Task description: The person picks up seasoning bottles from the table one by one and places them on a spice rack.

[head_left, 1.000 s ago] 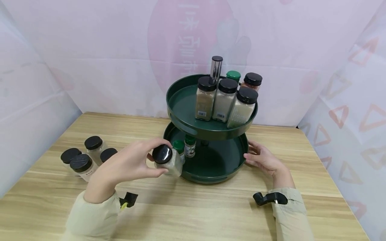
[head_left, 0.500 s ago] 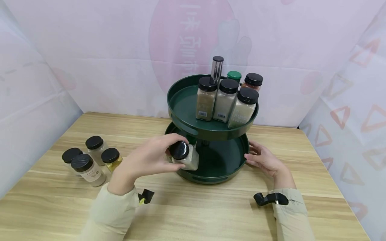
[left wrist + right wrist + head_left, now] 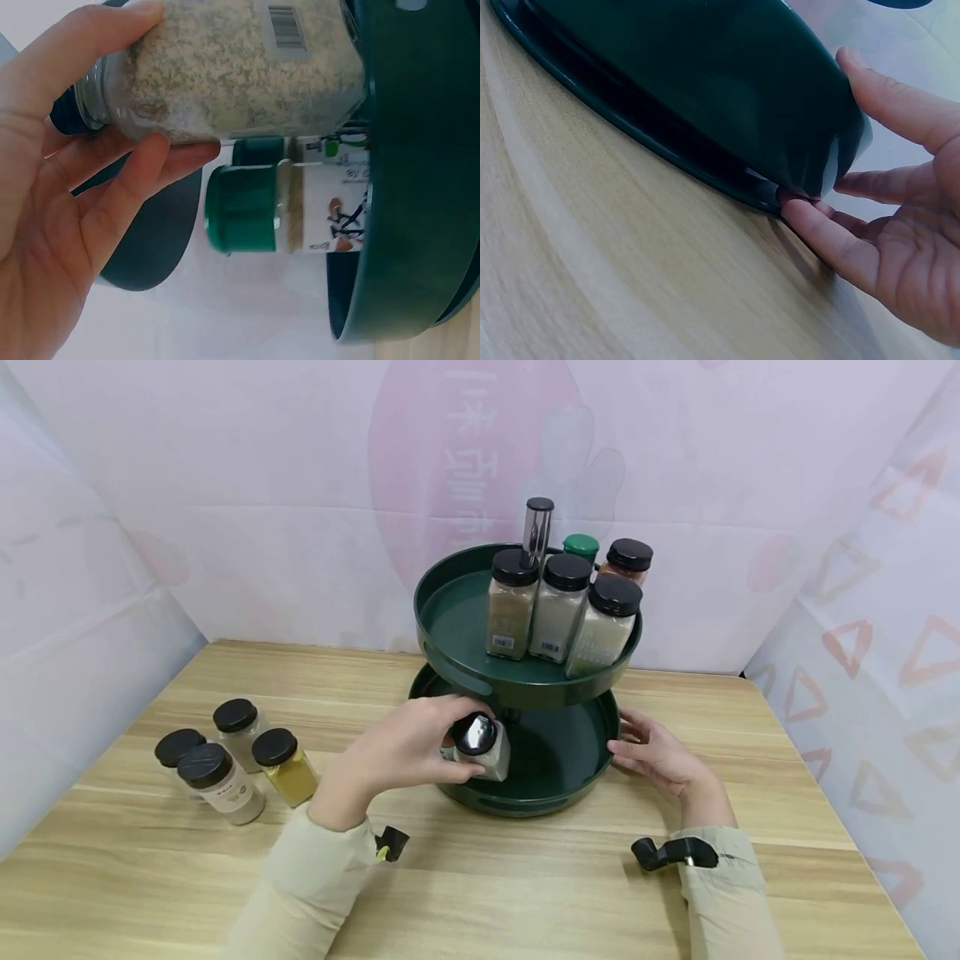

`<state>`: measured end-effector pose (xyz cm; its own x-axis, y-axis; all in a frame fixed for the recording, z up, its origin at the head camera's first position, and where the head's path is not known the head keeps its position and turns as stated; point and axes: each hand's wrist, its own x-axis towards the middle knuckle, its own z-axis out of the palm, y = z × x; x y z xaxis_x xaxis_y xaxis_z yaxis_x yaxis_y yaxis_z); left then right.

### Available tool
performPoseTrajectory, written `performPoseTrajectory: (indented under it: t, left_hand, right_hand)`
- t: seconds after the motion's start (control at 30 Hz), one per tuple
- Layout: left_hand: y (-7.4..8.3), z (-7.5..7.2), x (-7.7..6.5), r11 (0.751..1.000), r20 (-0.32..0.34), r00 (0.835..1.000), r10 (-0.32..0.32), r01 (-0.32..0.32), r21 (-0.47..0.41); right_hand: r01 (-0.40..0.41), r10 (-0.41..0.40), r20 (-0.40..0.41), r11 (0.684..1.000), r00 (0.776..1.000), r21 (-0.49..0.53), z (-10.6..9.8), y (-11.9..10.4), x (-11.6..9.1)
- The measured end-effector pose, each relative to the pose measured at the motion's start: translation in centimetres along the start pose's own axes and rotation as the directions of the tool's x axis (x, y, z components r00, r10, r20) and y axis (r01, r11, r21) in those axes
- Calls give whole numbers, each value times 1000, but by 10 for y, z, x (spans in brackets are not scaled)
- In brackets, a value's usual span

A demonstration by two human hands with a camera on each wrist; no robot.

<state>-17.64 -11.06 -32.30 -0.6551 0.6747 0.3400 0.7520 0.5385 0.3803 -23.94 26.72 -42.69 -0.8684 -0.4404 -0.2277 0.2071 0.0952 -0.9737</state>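
In the head view my left hand [image 3: 408, 743] holds a black-lidded spice jar [image 3: 492, 758] over the front left of the rack's lower tray [image 3: 558, 760]. Speckled pale contents and a barcode show on this jar in the left wrist view, its base close by the tray's rim. Beside it, two green-capped shakers [image 3: 244, 210] stand inside that tray. At the right side, my right hand [image 3: 663, 760] grips the lower tray's edge. The right wrist view has its thumb [image 3: 870, 82] up at the rim and fingers low on the outer wall.
The dark green upper tray [image 3: 457, 610] overhangs the lower one and carries several spice jars [image 3: 555, 618] around a metal post [image 3: 537, 531]. More black-lidded jars stand on the table at left, including a yellow one [image 3: 292, 777]. A printed cloth [image 3: 300, 527] hangs behind.
My left hand has carried the jar rightward from the tray's left edge to over the lower tray, uncovering the yellow jar on the table. My right hand stays at the tray's right edge.
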Motion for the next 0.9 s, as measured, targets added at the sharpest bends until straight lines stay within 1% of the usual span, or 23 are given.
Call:
performPoseTrajectory:
  t: [0.1, 0.23, 0.3, 0.4, 0.57, 0.73, 0.8, 0.9]
  left_hand:
    - [-1, 4, 3, 1000, 0, 1000, 5, -5, 23]
    - [-3, 8, 10, 1000, 8, 1000, 1, -1, 28]
    - [-4, 10, 13, 1000, 20, 1000, -10, 10, 25]
    - [-4, 11, 18, 999, 40, 998, -43, 41, 33]
    - [-5, 14, 23, 994, 56, 995, -86, 81, 74]
    - [-6, 18, 28, 993, 63, 994, -88, 82, 90]
    - [-5, 21, 29, 993, 69, 994, -80, 73, 97]
    - [-4, 24, 30, 992, 59, 997, -59, 52, 111]
  right_hand:
    - [1, -1, 3, 1000, 1000, -1, 0, 0, 1]
    - [7, -7, 1, 1000, 1000, 3, 0, 0, 1]
    - [9, -9, 0, 1000, 1000, 4, 0, 0, 1]
    - [8, -8, 4, 1000, 1000, 4, 0, -1, 1]
    - [11, -11, 9, 1000, 1000, 2, 0, -2, 2]
    - [15, -15, 7, 1000, 1000, 2, 0, -2, 1]
    - [15, -15, 6, 1000, 1000, 2, 1, -2, 0]
    - [11, -11, 9, 1000, 1000, 6, 1, -2, 0]
